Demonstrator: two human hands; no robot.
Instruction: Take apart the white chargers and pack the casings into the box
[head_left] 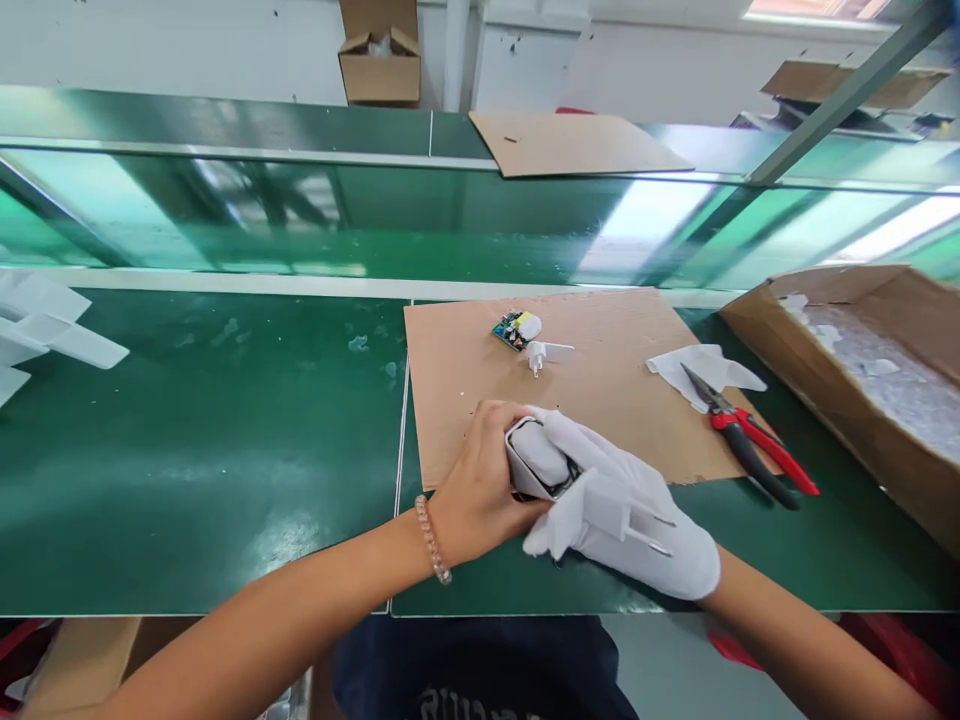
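My bare left hand (484,485), a beaded bracelet at its wrist, is closed round the side of a white power adapter housing (538,458). The housing is open at its upper end and shows a pale block and dark parts inside. My right hand (637,500), in a white glove, grips the other side of it, with a white plug piece (607,510) that has two metal pins pointing right. Just beyond the hands, a small circuit board (516,328) with a yellow and white component lies on the cardboard sheet (450,400), and a white plug part (538,355) sits beside it.
Red-and-black-handled pliers (742,440) lie at the right over a white cloth scrap (705,365). An open cardboard box (825,370) with plastic wrap stands at the far right. White flat pieces (45,325) are stacked at the left on the green table (247,430).
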